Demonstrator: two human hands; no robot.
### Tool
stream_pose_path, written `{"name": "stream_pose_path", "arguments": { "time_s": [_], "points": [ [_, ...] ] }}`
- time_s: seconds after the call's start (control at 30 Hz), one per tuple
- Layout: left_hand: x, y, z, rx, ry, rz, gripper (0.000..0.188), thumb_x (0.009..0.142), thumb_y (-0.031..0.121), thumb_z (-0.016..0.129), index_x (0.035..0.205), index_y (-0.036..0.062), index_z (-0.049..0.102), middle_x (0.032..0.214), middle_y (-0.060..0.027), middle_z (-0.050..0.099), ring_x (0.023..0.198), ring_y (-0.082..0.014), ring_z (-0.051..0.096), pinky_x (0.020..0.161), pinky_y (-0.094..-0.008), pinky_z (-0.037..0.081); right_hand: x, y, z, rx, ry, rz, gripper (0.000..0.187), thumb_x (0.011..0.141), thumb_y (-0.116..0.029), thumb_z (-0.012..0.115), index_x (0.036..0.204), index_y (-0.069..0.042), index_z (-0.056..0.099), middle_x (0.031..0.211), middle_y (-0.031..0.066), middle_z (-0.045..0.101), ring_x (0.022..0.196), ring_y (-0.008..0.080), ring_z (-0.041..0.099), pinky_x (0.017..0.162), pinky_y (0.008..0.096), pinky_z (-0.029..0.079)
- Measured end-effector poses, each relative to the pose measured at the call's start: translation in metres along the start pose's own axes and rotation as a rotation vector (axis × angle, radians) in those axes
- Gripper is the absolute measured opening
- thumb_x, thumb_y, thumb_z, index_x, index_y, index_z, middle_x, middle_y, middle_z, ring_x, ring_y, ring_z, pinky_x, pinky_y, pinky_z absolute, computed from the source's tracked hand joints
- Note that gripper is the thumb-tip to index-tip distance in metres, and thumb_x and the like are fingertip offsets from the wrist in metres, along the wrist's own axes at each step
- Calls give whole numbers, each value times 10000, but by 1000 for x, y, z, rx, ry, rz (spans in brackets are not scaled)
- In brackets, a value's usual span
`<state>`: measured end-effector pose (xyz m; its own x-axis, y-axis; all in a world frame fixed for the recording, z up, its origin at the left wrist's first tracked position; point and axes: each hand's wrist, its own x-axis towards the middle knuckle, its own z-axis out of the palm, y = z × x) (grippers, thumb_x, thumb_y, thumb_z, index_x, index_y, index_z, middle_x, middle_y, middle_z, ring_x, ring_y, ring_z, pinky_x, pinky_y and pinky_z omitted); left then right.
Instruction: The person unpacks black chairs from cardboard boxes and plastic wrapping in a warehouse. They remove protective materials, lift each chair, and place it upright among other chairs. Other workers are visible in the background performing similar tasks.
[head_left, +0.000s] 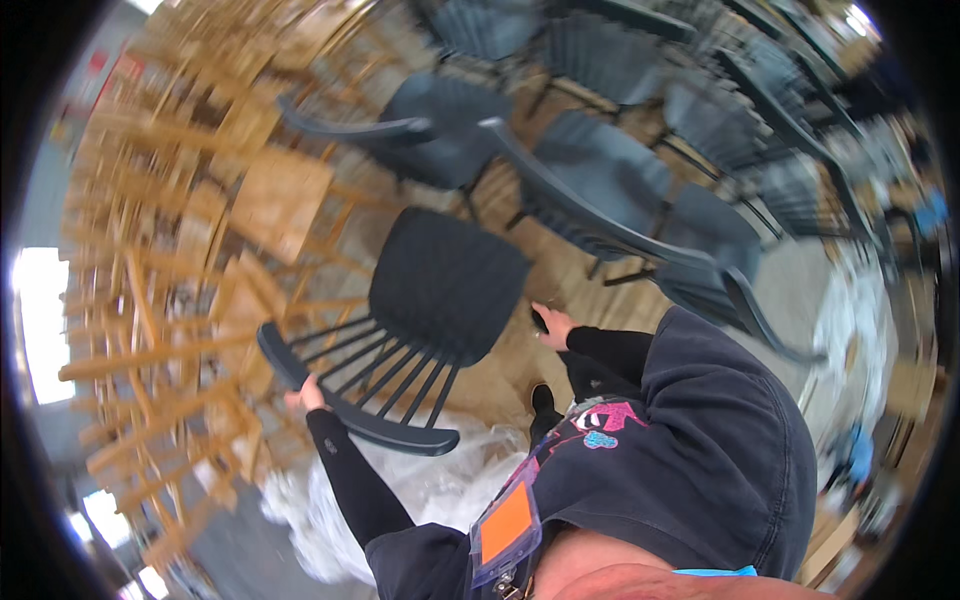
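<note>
A black spindle-back chair [450, 285] is in front of me, its seat pointing away and its back toward me. My left hand [308, 394] is closed around the chair's curved top rail [390, 428], near the middle. To the right of the seat, my right hand [553, 326] is closed around a small dark thing [538, 320]. Its kind is hard to make out, as the fingers cover part of it. A gap shows between this hand and the seat edge.
Wooden chairs [283, 203] are piled up along the left. More dark chairs [600, 185] stand in rows ahead and to the right. Clear plastic wrap [430, 480] lies on the floor below the chair back, with more plastic sheeting [850, 340] at the far right.
</note>
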<state>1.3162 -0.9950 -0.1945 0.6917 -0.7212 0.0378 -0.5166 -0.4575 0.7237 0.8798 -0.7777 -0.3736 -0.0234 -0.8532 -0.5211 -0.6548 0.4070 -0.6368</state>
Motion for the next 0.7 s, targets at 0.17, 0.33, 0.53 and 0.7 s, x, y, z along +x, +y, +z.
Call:
{"name": "stream_pose_path", "arguments": {
  "time_s": [0.17,0.33,0.53,0.7],
  "points": [
    [-43,62,8,9,775,783,497,625,238,813,980,59,515,888,-56,543,743,-219,508,675,-357,457,-221,114,-11,59,202,496,738,749,-213,588,1403,-38,295,1159,279,568,1070,401,559,908,456,455],
    [-124,63,-18,31,562,1304,325,806,257,623,1057,55,581,909,-97,611,847,-275,592,772,-411,463,-474,197,35,178,401,1100,606,730,-163,583,1290,5,426,1088,265,611,1016,401,595,850,467,488],
    [-350,7,-13,-204,-1056,1244,86,751,44,649,758,32,564,649,-52,550,603,-152,552,587,-307,474,-638,171,193,591,711,1503,407,738,-167,566,1105,9,566,1050,257,625,989,392,610,826,458,499],
    [-580,-17,-30,187,-2127,1240,209,773,190,728,704,24,620,646,-59,661,572,-97,574,550,-256,473,-681,174,298,901,359,1444,399,743,-191,555,1091,0,595,1055,247,630,996,380,612,842,457,495]
  ]
}}
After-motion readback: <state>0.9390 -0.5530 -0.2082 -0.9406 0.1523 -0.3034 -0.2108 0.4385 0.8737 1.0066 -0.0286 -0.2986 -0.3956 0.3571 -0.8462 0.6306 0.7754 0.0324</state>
